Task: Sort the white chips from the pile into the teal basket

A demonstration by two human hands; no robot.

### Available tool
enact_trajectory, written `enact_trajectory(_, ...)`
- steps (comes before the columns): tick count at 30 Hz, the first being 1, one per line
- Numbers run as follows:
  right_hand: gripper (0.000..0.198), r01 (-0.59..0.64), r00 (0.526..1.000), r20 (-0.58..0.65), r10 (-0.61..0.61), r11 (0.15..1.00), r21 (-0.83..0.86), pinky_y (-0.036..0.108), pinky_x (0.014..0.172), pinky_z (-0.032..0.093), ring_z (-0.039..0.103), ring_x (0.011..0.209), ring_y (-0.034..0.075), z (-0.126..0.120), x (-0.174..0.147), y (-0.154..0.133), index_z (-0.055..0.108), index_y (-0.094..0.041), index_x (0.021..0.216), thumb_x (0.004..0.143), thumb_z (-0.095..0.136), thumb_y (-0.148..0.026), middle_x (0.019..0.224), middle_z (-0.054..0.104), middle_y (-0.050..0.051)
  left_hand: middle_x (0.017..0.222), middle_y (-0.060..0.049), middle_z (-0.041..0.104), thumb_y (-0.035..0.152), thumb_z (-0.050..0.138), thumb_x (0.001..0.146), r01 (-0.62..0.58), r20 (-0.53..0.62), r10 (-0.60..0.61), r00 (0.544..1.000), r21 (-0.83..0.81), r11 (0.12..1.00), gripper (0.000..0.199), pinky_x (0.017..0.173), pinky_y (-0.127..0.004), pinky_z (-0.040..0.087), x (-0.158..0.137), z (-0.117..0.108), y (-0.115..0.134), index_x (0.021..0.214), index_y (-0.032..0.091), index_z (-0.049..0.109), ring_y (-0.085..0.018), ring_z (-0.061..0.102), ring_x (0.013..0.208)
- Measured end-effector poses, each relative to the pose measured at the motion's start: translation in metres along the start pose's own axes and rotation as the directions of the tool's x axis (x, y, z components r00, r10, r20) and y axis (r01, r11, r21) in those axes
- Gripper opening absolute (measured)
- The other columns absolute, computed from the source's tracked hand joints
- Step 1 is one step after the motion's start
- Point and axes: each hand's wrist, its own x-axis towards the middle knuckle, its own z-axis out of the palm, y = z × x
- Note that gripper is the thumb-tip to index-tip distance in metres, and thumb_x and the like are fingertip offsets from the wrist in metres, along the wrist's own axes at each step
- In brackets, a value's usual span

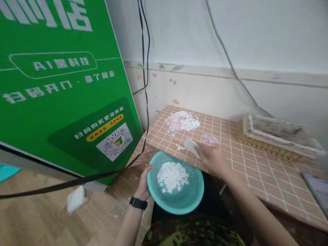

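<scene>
A turquoise plastic basket (159, 201) is tilted just below the table's front edge, above my lap. Small white flat pieces (172, 176) lie heaped inside it. My left hand (145, 182), with a black band on its wrist, is closed on the basket's left rim. Between the fingers of my right hand (210, 158) is a white rectangular piece (191, 147), held over the table edge; its exact kind is unclear. A few white scraps (180, 148) lie just left of it. Farther back spreads a pile of white and pinkish pieces (182, 121).
The tiled-pattern table (246, 171) meets the wall. On it are a pink-white patch (210, 139), a lined wicker basket (271, 145) and a flat device (317, 191). A green panel (64, 85) stands left, with a black strap (102, 175) hanging across. A white packet (76, 200) lies on the floor.
</scene>
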Motion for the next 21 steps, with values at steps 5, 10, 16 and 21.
enact_trajectory(5, 0.031, 0.002, 0.998, 0.056, -0.005, 0.999, 0.053, 0.025, 0.053, 0.034, 0.059, 0.055, 0.015, 0.006, 0.016, -0.011, 0.066, -0.018, 0.102, 0.091, 0.040, -0.031, 0.068, 0.068, 0.006, 0.071, -0.005, 0.072, 0.029, 0.064, 0.072, -0.014, 0.017, 0.014, 1.000, -0.031, 0.999, 0.019, 0.068, -0.032, 0.051, 0.003, -0.003, 0.000, 0.082, 0.013, 0.065, -0.020, 0.066, 0.065)
enact_trajectory(10, 0.029, 0.043, 0.993, 0.107, -0.049, 0.997, 0.057, 0.024, 0.053, 0.033, 0.058, 0.055, 0.014, 0.008, 0.028, -0.022, 0.064, -0.019, 0.102, 0.091, 0.039, -0.030, 0.065, 0.067, 0.004, 0.075, -0.007, 0.072, 0.031, 0.064, 0.072, -0.004, 0.047, 0.005, 0.999, -0.036, 0.999, 0.025, 0.071, -0.036, 0.052, 0.006, -0.005, 0.001, 0.087, 0.011, 0.065, -0.023, 0.067, 0.069)
enact_trajectory(16, 0.031, 0.214, 0.962, 0.164, -0.220, 0.975, 0.052, 0.026, 0.057, 0.037, 0.061, 0.064, 0.015, 0.015, 0.014, -0.038, 0.058, -0.015, 0.113, 0.089, 0.039, -0.020, 0.076, 0.069, 0.007, 0.077, -0.009, 0.072, 0.031, 0.064, 0.072, 0.021, 0.057, -0.018, 0.998, -0.059, 0.998, 0.027, 0.073, -0.037, 0.052, 0.003, -0.001, 0.004, 0.089, 0.011, 0.065, -0.024, 0.067, 0.072)
enact_trajectory(21, 0.032, 0.256, 0.946, 0.157, -0.282, 0.952, 0.168, 0.027, 0.060, 0.042, 0.063, 0.069, 0.016, 0.010, 0.005, -0.051, 0.058, -0.015, 0.115, 0.090, 0.039, -0.020, 0.083, 0.069, 0.007, 0.073, -0.008, 0.072, 0.031, 0.063, 0.073, 0.024, 0.045, -0.021, 0.999, -0.070, 0.997, 0.024, 0.071, -0.035, 0.052, 0.002, 0.001, 0.006, 0.085, 0.010, 0.065, -0.022, 0.067, 0.066)
